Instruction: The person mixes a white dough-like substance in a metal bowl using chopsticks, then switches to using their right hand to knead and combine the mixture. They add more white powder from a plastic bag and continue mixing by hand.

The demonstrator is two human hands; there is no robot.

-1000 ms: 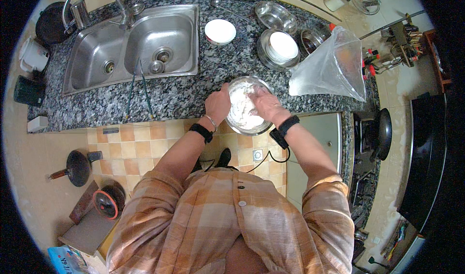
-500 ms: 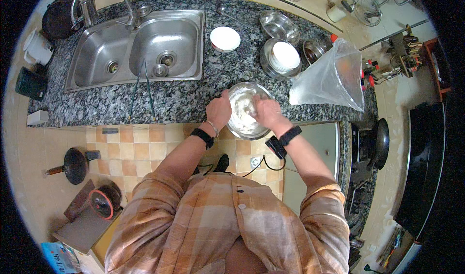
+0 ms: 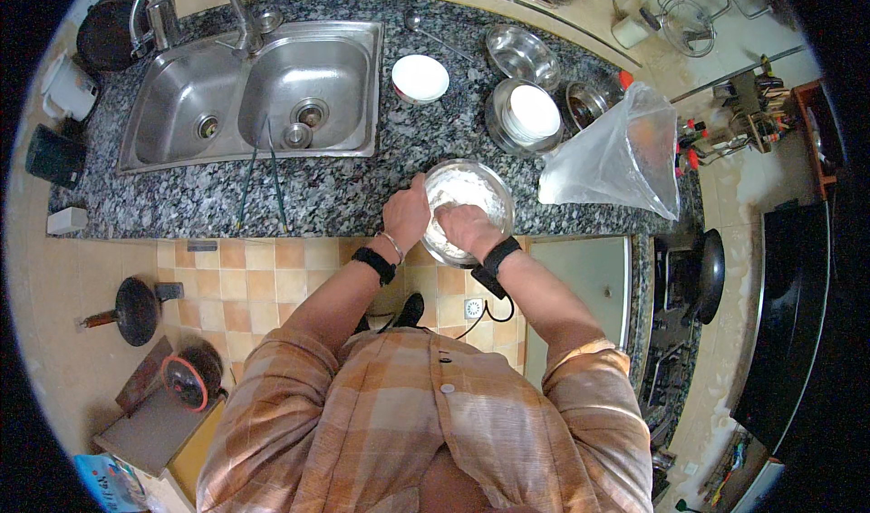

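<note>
Item: round metal bowl [image 3: 508, 214], at the near edge of the bench [image 3: 335, 191], its near side showing past that edge; whether fully supported, cannot tell.
Contents: white floury mixture [image 3: 468, 184], loose-looking, probably soft and sticky to the fingers.
Left hand [image 3: 407, 214]: fingers closed on the bowl's left rim.
Right hand [image 3: 468, 230]: inside the bowl, fingers down in the mixture; open or curled, cannot tell.
Handling: bowl likely stiff, fairly light, smooth, slippery if floury; rim the best hold, left and right sides.
Edges and room: drop to the floor on the near side; widest gap to the left, before two thin dark sticks [image 3: 278, 187]; white bowl [image 3: 420, 79] at the far side, well apart; clear plastic bag [image 3: 616, 164] near on the right.
</note>
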